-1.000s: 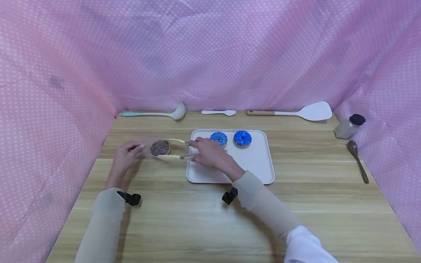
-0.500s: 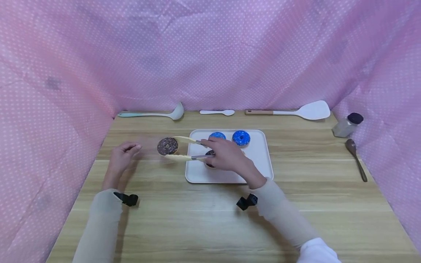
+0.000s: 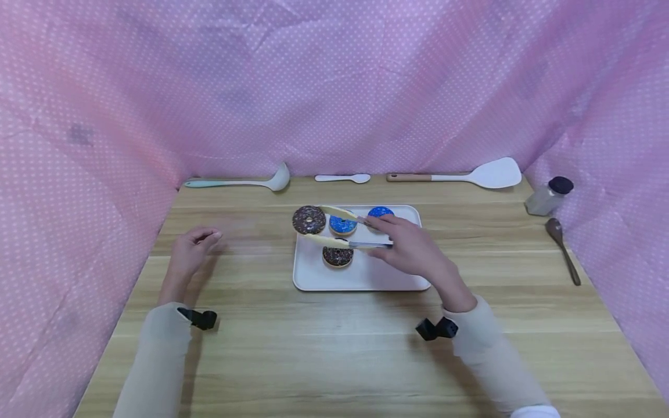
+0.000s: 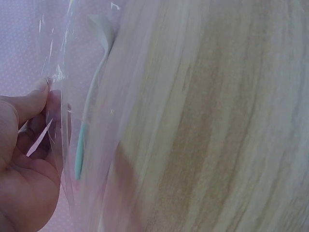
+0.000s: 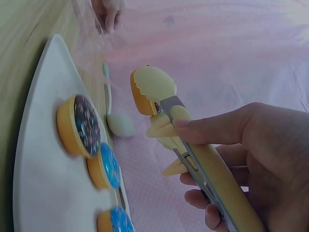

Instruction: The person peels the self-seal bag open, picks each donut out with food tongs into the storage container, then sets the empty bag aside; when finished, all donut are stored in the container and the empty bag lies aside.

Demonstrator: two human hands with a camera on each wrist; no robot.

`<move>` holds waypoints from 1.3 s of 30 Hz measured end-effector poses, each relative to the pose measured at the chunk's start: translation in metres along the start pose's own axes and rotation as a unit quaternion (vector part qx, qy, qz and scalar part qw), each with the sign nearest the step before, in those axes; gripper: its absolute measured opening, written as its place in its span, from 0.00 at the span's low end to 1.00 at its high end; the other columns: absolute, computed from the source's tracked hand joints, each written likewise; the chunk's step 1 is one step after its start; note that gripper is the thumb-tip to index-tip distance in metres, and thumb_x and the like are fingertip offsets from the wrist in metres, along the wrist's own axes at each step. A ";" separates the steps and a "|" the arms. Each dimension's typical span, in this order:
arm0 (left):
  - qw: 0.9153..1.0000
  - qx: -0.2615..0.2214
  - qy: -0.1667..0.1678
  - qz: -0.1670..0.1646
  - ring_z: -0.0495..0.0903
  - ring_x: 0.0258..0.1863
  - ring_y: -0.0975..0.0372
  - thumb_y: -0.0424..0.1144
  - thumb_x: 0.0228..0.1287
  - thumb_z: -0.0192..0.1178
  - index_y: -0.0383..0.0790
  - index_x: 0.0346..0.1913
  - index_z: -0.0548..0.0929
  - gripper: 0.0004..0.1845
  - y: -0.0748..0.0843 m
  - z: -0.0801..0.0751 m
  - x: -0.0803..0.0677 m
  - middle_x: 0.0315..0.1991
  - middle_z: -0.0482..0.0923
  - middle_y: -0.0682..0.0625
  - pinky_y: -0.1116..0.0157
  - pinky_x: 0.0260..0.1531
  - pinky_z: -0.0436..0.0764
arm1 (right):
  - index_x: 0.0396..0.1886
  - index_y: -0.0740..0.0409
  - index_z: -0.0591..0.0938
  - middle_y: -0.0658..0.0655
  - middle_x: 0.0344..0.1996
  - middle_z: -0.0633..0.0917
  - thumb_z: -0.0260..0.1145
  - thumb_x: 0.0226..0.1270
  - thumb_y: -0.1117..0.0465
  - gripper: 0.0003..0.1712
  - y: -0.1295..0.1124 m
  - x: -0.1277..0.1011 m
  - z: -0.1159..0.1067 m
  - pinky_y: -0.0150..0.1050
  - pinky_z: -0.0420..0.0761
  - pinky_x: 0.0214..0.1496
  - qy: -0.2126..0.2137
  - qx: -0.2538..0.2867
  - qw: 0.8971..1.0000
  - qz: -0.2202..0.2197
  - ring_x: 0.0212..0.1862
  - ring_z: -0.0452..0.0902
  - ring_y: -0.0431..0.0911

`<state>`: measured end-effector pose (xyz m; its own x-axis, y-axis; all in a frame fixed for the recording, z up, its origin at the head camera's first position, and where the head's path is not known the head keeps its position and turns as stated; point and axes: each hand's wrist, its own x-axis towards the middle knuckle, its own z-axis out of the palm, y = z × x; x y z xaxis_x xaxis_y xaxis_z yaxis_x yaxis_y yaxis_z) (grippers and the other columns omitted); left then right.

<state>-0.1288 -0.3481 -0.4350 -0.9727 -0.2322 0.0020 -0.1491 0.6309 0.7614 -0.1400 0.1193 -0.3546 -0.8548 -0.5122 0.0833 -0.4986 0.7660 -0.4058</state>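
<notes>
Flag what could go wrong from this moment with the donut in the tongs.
The chocolate donut is pinched only at the tips of the tongs held by the right hand, above the tray edge; it might slip and fall. Set down, it could bump the other chocolate donut or the blue donut.

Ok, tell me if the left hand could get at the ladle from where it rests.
Probably yes. The left hand rests on the table pinching a clear plastic sheet; the ladle lies beyond it by the back curtain, with only bare wood between. It would need to release the sheet.
</notes>
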 end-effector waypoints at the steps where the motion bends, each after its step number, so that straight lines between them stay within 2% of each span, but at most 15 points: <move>1: 1.000 0.001 0.000 0.001 0.73 0.40 0.71 0.54 0.67 0.55 0.39 0.50 0.82 0.22 0.000 0.000 0.000 0.43 0.80 0.54 0.77 0.38 0.73 | 0.67 0.49 0.71 0.56 0.58 0.78 0.72 0.57 0.47 0.38 0.005 -0.004 -0.002 0.51 0.78 0.51 0.001 0.004 1.000 0.006 0.55 0.77 0.53; 3: 1.000 0.002 0.001 0.004 0.73 0.40 0.72 0.53 0.68 0.55 0.38 0.50 0.82 0.22 0.000 0.000 0.000 0.43 0.80 0.54 0.77 0.38 0.73 | 0.68 0.49 0.71 0.56 0.56 0.79 0.71 0.57 0.48 0.38 0.014 -0.012 -0.005 0.47 0.78 0.44 -0.003 0.008 1.000 0.021 0.47 0.78 0.51; 6: 1.000 0.005 0.006 0.005 0.73 0.39 0.73 0.53 0.68 0.56 0.37 0.50 0.83 0.22 0.001 0.000 -0.001 0.43 0.81 0.52 0.77 0.37 0.73 | 0.68 0.49 0.70 0.55 0.52 0.80 0.71 0.58 0.48 0.38 0.030 -0.026 -0.009 0.39 0.74 0.34 -0.009 0.012 0.999 0.044 0.38 0.74 0.47; 8: 1.000 0.006 0.006 0.005 0.73 0.39 0.73 0.53 0.68 0.56 0.37 0.50 0.82 0.22 0.002 0.000 -0.001 0.44 0.81 0.51 0.77 0.38 0.73 | 0.68 0.49 0.71 0.54 0.48 0.80 0.72 0.58 0.49 0.38 0.040 -0.036 -0.011 0.38 0.71 0.32 -0.011 0.014 0.998 0.057 0.35 0.72 0.46; 15: 1.000 0.019 0.000 0.006 0.73 0.40 0.74 0.54 0.68 0.55 0.38 0.50 0.82 0.22 0.002 -0.001 -0.002 0.45 0.80 0.49 0.77 0.38 0.72 | 0.68 0.49 0.70 0.56 0.55 0.79 0.71 0.57 0.48 0.39 0.074 -0.071 -0.012 0.45 0.74 0.40 0.000 0.013 0.997 0.081 0.41 0.76 0.49; 20: 1.000 0.017 0.008 0.015 0.73 0.38 0.75 0.52 0.68 0.56 0.37 0.49 0.83 0.21 0.002 0.000 -0.001 0.41 0.80 0.54 0.78 0.37 0.72 | 0.67 0.49 0.71 0.57 0.52 0.79 0.72 0.57 0.49 0.38 0.087 -0.088 -0.009 0.42 0.72 0.37 -0.002 0.016 0.996 0.083 0.39 0.74 0.48; 23: 1.000 0.010 0.008 0.013 0.73 0.38 0.75 0.52 0.68 0.56 0.37 0.48 0.83 0.20 0.003 0.000 -0.001 0.39 0.78 0.61 0.79 0.36 0.72 | 0.67 0.50 0.72 0.59 0.55 0.79 0.73 0.56 0.51 0.38 0.089 -0.094 -0.006 0.50 0.77 0.43 -0.006 0.019 0.996 0.081 0.47 0.77 0.52; 26: 1.000 0.008 0.006 0.010 0.73 0.38 0.74 0.53 0.67 0.57 0.37 0.48 0.83 0.21 0.004 0.000 0.000 0.39 0.77 0.64 0.78 0.35 0.73 | 0.66 0.52 0.72 0.60 0.56 0.79 0.73 0.56 0.54 0.37 0.091 -0.098 -0.003 0.56 0.76 0.49 -0.011 0.021 0.997 0.075 0.51 0.77 0.56; 28: 1.000 0.011 0.003 0.008 0.73 0.38 0.74 0.53 0.67 0.56 0.38 0.49 0.82 0.21 0.005 0.000 0.000 0.40 0.77 0.62 0.78 0.35 0.73 | 0.66 0.52 0.72 0.60 0.55 0.79 0.73 0.56 0.55 0.37 0.090 -0.100 -0.002 0.57 0.76 0.49 -0.013 0.021 0.997 0.076 0.52 0.77 0.56; 31: 1.000 0.018 0.002 0.009 0.73 0.38 0.73 0.53 0.68 0.55 0.38 0.49 0.82 0.21 0.007 0.000 0.001 0.43 0.79 0.54 0.78 0.34 0.73 | 0.66 0.52 0.72 0.60 0.54 0.79 0.73 0.56 0.54 0.37 0.091 -0.101 0.000 0.56 0.77 0.48 -0.014 0.018 0.996 0.082 0.50 0.78 0.55; 35: 0.999 0.038 0.008 0.011 0.73 0.39 0.72 0.52 0.69 0.54 0.38 0.49 0.83 0.21 0.009 0.001 0.003 0.47 0.80 0.45 0.76 0.35 0.73 | 0.67 0.52 0.72 0.61 0.56 0.79 0.72 0.57 0.52 0.37 0.092 -0.101 0.003 0.58 0.76 0.50 -0.017 0.017 0.996 0.091 0.54 0.76 0.57; 39: 0.997 0.065 0.019 0.030 0.71 0.39 0.74 0.51 0.69 0.55 0.39 0.48 0.84 0.19 0.009 0.003 0.006 0.48 0.81 0.43 0.76 0.36 0.72 | 0.67 0.53 0.71 0.61 0.57 0.78 0.72 0.57 0.49 0.38 0.092 -0.100 0.006 0.59 0.75 0.52 -0.021 0.017 0.995 0.099 0.56 0.75 0.58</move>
<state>-0.1369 -0.3419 -0.4296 -0.9735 -0.2173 0.0716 -0.1149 0.7350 0.6683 -0.0994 0.2388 -0.4053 -0.9288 -0.3687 -0.0384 -0.3153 0.8402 -0.4413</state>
